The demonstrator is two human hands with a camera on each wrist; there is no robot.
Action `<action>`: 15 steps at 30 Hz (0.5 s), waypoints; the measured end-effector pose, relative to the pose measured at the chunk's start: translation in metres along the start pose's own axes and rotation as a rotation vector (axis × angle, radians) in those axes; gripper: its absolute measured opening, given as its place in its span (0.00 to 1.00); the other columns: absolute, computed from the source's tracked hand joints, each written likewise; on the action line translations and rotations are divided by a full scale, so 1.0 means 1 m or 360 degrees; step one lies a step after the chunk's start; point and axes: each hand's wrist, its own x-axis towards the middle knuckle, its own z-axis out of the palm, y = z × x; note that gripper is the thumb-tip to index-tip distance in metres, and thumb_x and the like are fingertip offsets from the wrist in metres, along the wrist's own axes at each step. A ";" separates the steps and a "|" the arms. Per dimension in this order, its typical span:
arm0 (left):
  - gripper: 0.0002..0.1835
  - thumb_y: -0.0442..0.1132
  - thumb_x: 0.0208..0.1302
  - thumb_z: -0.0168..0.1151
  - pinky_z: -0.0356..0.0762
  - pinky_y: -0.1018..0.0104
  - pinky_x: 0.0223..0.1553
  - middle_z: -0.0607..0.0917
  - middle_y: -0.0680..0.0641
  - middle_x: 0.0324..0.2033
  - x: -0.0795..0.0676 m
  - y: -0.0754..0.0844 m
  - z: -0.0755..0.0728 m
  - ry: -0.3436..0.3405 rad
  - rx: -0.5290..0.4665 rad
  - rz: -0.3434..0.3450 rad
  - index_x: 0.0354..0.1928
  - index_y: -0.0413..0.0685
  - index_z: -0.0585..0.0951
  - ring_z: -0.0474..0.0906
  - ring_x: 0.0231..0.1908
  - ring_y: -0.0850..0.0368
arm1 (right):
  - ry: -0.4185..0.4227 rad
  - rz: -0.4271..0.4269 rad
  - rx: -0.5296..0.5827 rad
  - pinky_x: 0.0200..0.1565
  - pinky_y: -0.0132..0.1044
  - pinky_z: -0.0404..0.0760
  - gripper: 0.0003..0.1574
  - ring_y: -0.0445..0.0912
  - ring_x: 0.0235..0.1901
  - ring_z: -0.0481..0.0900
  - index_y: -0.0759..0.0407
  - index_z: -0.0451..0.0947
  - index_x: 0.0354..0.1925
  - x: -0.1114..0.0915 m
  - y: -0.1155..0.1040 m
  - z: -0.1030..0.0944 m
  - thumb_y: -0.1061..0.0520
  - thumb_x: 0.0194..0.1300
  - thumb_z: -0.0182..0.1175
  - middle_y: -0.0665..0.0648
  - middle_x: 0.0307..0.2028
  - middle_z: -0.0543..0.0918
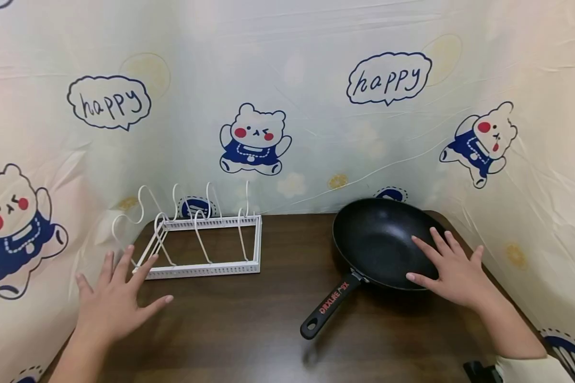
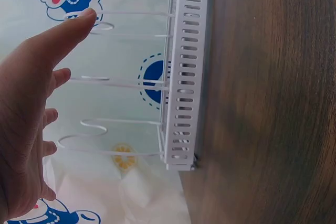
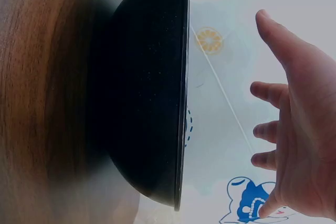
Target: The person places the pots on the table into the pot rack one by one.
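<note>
A black frying pan (image 1: 378,239) stands on the table at the right, its handle (image 1: 330,303) with red lettering pointing toward the front. Above the pan's right side hovers my right hand (image 1: 452,271), fingers spread; the right wrist view shows it apart from the pan's rim (image 3: 184,98). At the left stands a white rack (image 1: 196,270) with a slotted frame and several upright wire loops. My left hand (image 1: 112,298) is held near the rack's front left corner with fingers spread, holding nothing. In the left wrist view a gap separates it from the slotted frame (image 2: 186,72).
The brown wooden table (image 1: 230,319) carries the rack and the pan. A pale sheet (image 1: 316,138) printed with bears and the word "happy" hangs behind it and along both sides. A dark object (image 1: 479,371) sits at the right sleeve.
</note>
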 end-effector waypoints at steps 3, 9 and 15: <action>0.53 0.76 0.50 0.59 0.10 0.26 0.56 0.44 0.37 0.75 -0.001 0.001 0.000 0.0014 -0.0002 0.0000 0.76 0.65 0.55 0.29 0.72 0.32 | 0.0005 -0.0006 0.0009 0.49 0.82 0.19 0.56 0.72 0.71 0.37 0.47 0.52 0.76 -0.001 -0.001 0.001 0.25 0.59 0.57 0.73 0.73 0.46; 0.53 0.76 0.49 0.60 0.13 0.24 0.56 0.44 0.39 0.76 0.001 0.007 -0.001 0.0039 -0.0017 0.0002 0.76 0.69 0.53 0.31 0.72 0.31 | 0.0014 -0.0017 0.0049 0.50 0.84 0.24 0.57 0.73 0.70 0.38 0.48 0.51 0.76 0.000 -0.003 0.003 0.26 0.59 0.58 0.72 0.74 0.45; 0.51 0.75 0.49 0.61 0.19 0.20 0.56 0.47 0.38 0.75 0.003 0.015 -0.002 0.0055 -0.0063 0.0008 0.75 0.70 0.57 0.34 0.72 0.30 | 0.0020 -0.0051 0.0186 0.55 0.83 0.35 0.55 0.74 0.70 0.40 0.48 0.50 0.76 0.002 -0.010 0.002 0.31 0.61 0.61 0.72 0.74 0.44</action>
